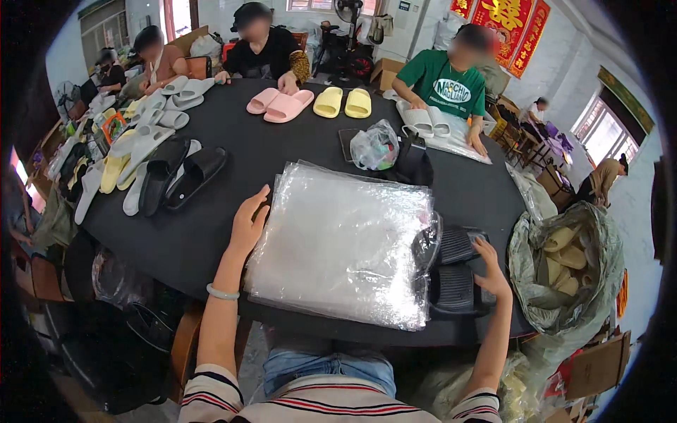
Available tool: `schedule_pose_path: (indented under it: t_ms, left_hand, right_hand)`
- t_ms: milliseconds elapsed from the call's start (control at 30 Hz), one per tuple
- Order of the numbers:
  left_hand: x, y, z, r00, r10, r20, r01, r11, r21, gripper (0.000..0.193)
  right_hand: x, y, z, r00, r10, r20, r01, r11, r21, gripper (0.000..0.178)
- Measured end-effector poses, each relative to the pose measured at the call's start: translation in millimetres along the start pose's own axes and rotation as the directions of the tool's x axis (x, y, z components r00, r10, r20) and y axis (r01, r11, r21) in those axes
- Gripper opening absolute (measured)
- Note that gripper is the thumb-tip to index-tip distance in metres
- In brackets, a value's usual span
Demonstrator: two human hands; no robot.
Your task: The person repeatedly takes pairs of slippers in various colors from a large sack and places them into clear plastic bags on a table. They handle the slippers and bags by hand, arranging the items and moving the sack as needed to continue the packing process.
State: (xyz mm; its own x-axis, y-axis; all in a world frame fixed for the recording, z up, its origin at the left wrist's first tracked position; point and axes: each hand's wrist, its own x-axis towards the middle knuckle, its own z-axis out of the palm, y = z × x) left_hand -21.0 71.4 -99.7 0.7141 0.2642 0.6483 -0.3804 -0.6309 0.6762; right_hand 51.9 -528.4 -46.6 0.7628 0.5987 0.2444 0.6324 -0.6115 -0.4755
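Note:
In front of me lies a stack of clear plastic bags (338, 243), flat on the black table. My left hand (250, 220) is at the stack's left edge, fingers stretched and apart, holding nothing. At the right edge of the stack sits a pair of black ribbed slides (457, 271), side by side, their left ends partly under clear film. My right hand (492, 273) is against the right end of the slides, fingers spread and slightly bent, not wrapped round them. Whether the slides are inside a bag, I cannot tell.
Beyond the stack are a crumpled clear bag (374, 146) and a dark object (415, 163). More black slides (197, 176) and many pale ones lie left. Pink slides (280, 104) and yellow slides (343, 103) stand far, near co-workers. A sack of slippers (564, 264) stands right.

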Motion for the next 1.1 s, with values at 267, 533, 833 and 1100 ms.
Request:
schedule_pose_path:
  t_ms: [267, 533, 833, 1100]
  left_hand:
    - [-13.9, -11.0, -0.7, 0.813, 0.115, 0.571, -0.300, 0.923, 0.240, 0.046]
    - [-13.7, 7.7, -1.4, 0.731, -0.088, 0.676, -0.221, 0.907, 0.358, 0.070]
    - [-11.5, 15.2, 0.9, 0.747, -0.103, 0.656, -0.175, 0.922, 0.344, 0.071]
    - [-9.4, 11.1, -4.7, 0.744, -0.120, 0.658, -0.180, 0.912, 0.369, 0.075]
  right_hand:
    - [25.1, 7.8, 23.9, 0.998, -0.015, 0.057, 0.011, 0.998, 0.069, 0.055]
    - [-22.7, 75.7, -19.7, 0.601, 0.417, -0.682, -0.105, 0.887, 0.450, 0.029]
    - [59.4, -91.5, 12.6, 0.897, 0.271, -0.348, -0.067, 0.863, 0.500, 0.052]
    - [179.8, -188.6, 89.3, 0.996, -0.093, -0.013, 0.092, 0.926, 0.366, 0.055]
